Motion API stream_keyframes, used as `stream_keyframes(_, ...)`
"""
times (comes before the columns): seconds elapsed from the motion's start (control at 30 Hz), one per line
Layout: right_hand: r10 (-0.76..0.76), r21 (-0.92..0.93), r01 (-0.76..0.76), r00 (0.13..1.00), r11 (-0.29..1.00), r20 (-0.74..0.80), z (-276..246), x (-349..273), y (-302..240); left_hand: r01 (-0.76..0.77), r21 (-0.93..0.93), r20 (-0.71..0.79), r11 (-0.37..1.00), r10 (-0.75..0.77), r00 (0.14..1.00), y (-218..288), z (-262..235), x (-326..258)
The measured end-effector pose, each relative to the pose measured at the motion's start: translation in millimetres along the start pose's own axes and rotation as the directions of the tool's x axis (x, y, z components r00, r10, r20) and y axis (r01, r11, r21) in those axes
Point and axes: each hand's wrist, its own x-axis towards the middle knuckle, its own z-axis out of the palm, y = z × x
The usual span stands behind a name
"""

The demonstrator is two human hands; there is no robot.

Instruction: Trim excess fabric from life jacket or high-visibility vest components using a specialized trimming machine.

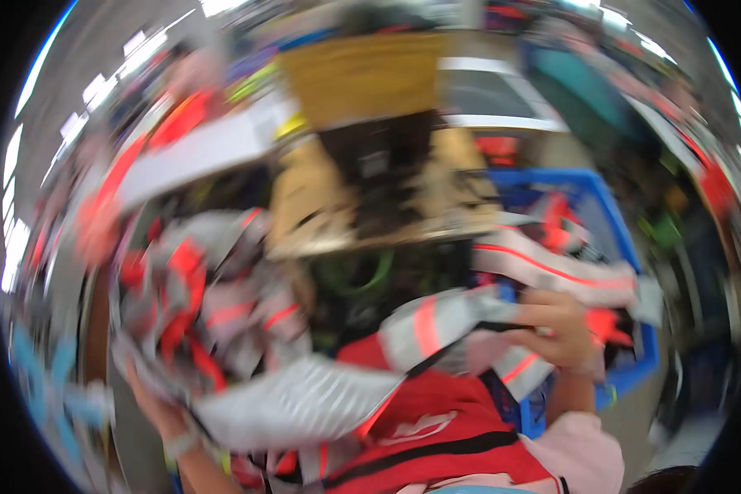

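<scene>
My right hand is closed on the end of a grey fabric piece with an orange band and a dark edge, over the near side of the blue crate. At the lower left my left hand is against the edge of a silvery grey fabric piece that spans in front of me; its fingers are partly hidden and blurred. Beside that hand lies a heap of grey and orange fabric pieces. Whether the silvery piece and the one in my right hand are joined, I cannot tell.
A blue plastic crate with grey, white and orange pieces stands at the right. Ahead is a cardboard box with its flaps spread. A white tabletop lies beyond on the left. My red apron fills the near middle.
</scene>
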Motion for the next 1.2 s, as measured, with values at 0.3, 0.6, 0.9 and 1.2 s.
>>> stream_keyframes(0.3, -0.232, -0.105, 0.237, 0.971, 0.966, 0.052, 20.1, 11.5, -5.2, -0.678, -0.711, 0.421, -0.187, 0.659, -0.623, -68.7, 111.2, 2.5)
stream_keyframes(0.6, -0.243, -0.188, 0.259, 0.964, 0.947, 0.104, 34.7, 24.6, -10.3, -0.673, 0.303, 0.854, 0.675, -0.506, -0.124, -103.1, 213.6, -140.9)
stream_keyframes(0.9, -0.193, -0.143, 0.198, 0.980, 0.970, 0.048, 33.5, 36.3, 16.6, -0.607, 0.082, 0.991, 0.790, -0.131, -0.036, -132.8, 222.3, -169.9)
stream_keyframes(1.2, -0.053, 0.027, 0.057, 0.991, 0.998, -0.126, 45.4, 78.0, 60.9, -0.567, 0.327, 0.940, 0.756, -0.323, 0.112, -113.7, 272.6, -91.7)
